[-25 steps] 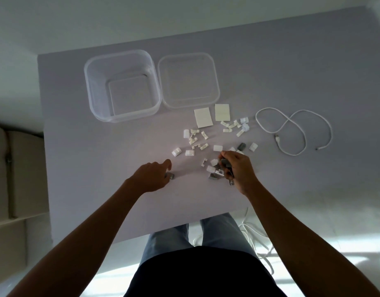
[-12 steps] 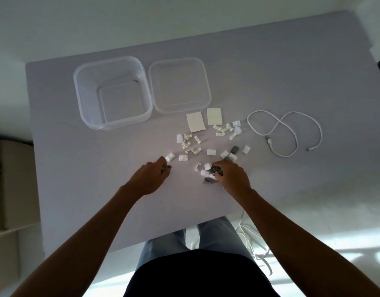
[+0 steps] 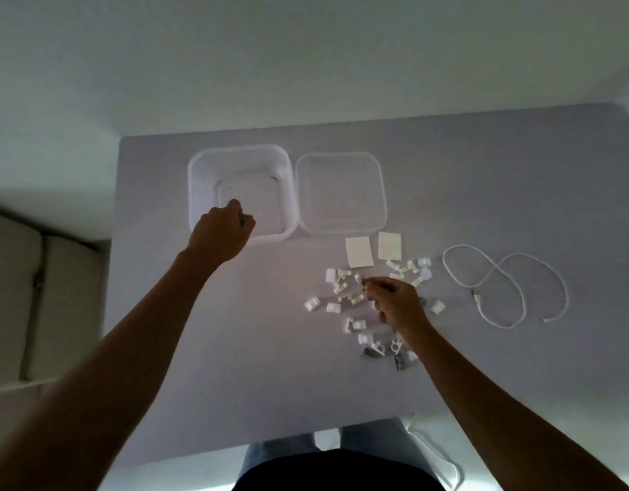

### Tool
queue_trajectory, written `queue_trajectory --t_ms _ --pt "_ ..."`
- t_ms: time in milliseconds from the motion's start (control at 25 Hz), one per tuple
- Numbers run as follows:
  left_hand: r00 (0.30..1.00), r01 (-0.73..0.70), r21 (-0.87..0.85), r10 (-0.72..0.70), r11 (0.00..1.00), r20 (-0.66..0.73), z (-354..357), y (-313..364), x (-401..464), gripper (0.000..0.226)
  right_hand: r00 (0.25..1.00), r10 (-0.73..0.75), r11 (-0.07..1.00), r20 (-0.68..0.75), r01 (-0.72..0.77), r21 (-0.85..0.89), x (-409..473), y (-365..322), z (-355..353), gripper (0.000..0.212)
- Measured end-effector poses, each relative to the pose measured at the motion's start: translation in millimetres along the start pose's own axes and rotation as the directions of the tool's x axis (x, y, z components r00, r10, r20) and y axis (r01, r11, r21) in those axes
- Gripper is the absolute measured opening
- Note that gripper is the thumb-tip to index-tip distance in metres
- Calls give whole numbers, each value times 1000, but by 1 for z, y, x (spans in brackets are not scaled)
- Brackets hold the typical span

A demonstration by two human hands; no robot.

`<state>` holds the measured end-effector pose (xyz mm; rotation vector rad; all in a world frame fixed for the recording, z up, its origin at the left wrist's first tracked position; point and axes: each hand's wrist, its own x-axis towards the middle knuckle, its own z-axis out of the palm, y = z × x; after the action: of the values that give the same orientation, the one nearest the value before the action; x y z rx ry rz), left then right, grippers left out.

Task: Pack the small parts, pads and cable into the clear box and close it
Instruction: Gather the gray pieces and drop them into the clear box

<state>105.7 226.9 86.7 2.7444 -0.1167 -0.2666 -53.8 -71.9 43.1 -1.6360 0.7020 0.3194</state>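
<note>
The clear box [image 3: 199,178] stands open at the table's back left, its lid [image 3: 341,193] lying flat beside it on the right. My left hand [image 3: 221,230] hovers over the box's near rim, fingers closed on a small dark part. My right hand [image 3: 394,304] is in the scatter of small white and grey parts [image 3: 332,307], fingers pinched on a small part. Two pale square pads [image 3: 358,251] lie just behind the parts. A white cable [image 3: 501,278] lies in loose loops to the right.
The grey table [image 3: 518,171] ends close to my body at the front. A beige cabinet or sofa [image 3: 22,295] stands off the table's left side. Another white cord [image 3: 444,466] lies on the floor by my legs.
My left hand has carried its small part from the table's middle up to the clear box. My right hand shifted forward into the parts pile. The camera tilted, so everything sits lower in view.
</note>
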Motion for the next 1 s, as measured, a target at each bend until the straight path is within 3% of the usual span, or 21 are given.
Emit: queue_trajectory --t_ms 120,200,280,480,640,720,800,880,920,960,1000 --pt "966 -36 256 -32 966 255 1 -21 45 32 997 64 988 50 -70 138 20 -33 30 8" --pt "889 -107 383 -84 918 450 0 -28 64 37 993 56 979 108 -76 188 29 -55 52 8" --pt "823 -173 403 -93 899 560 1 -32 76 35 984 35 972 177 -74 222 40 -77 75 13" --pt "733 -278 437 -105 855 672 10 -48 90 18 970 -49 952 238 -26 304 77 -128 142 12" --pt "736 -256 390 -84 884 672 17 -55 88 30 977 0 962 213 -58 266 109 -150 190 8" --pt "769 -205 322 -51 924 637 16 -61 79 37 975 77 978 209 -114 174 127 -148 209 8" --pt "852 -88 139 2 986 524 10 -69 67 34 964 140 987 227 -154 46 141 -140 223 9" --pt "984 -46 -66 57 997 171 7 -76 51 27 959 154 984 237 -127 -126 152 -132 234 12" --pt "997 -34 -109 25 993 -79 10 -80 42 26 961 142 974 237 -93 -208 157 -130 239 13" --pt "965 19 -159 -60 987 -255 12 -82 35 27 964 119 959 238 -49 -279 160 -128 244 14" --pt "926 125 -256 -205 959 -318 16 -87 32 31 965 89 942 247 -1 -336 163 -125 250 16"
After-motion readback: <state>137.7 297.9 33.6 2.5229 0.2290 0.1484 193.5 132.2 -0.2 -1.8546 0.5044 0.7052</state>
